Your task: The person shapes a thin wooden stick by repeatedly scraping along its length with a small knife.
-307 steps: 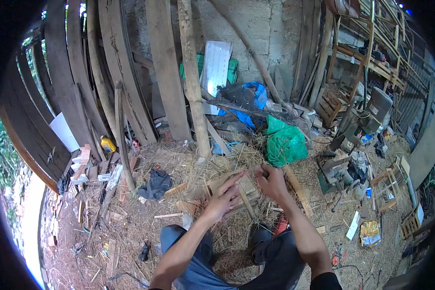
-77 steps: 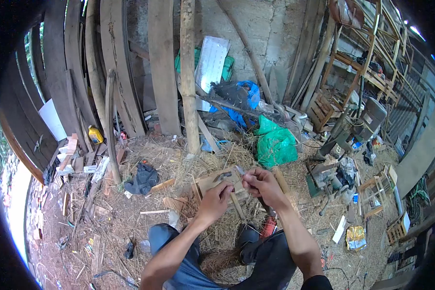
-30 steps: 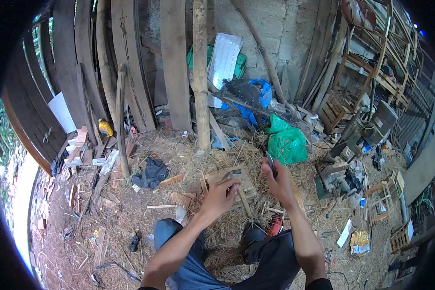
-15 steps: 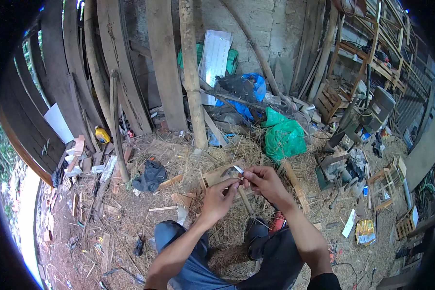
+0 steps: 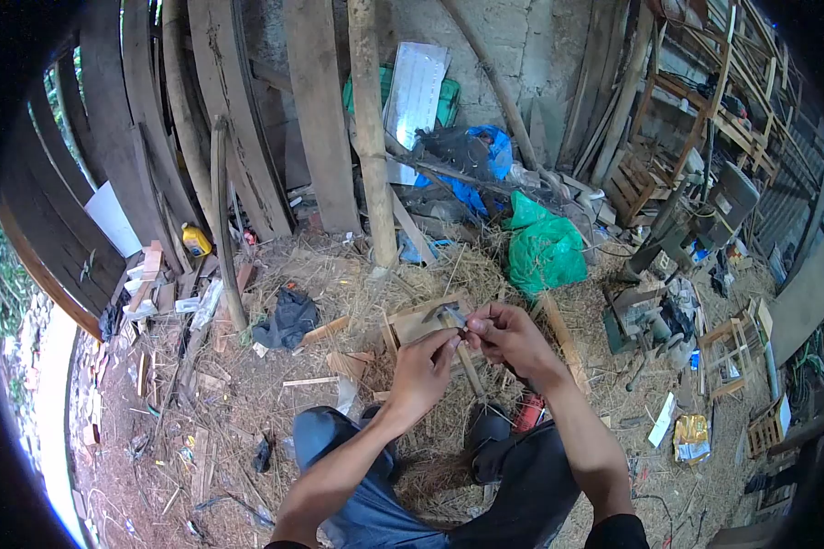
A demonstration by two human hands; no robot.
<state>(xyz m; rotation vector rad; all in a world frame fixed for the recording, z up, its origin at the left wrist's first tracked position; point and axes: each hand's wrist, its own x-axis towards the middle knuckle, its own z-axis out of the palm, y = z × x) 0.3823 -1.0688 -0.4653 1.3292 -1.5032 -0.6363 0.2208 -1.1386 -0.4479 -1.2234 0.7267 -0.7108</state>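
Note:
My left hand (image 5: 423,371) and my right hand (image 5: 515,343) meet in front of me, fingertips pinched close together. From my right fingertips sticks a small pale, narrow piece (image 5: 455,317), whose kind I cannot make out. My left thumb and finger close at its lower end; what they grip is hidden. Just beyond and below my hands lies a hammer (image 5: 471,373) with a wooden handle, its dark head over a light wooden board (image 5: 410,328). The hands partly cover both.
Wood scraps and shavings litter the ground. A black plastic bag (image 5: 287,320) lies left, a green sack (image 5: 547,254) ahead right. A wooden post (image 5: 368,156) stands ahead. A red can-like object (image 5: 528,414) is by my right foot; machinery (image 5: 645,316) stands right.
The view has shifted slightly, and more of the hammer head and board shows. Both hands stay together; the pale piece has turned a little between the fingers.

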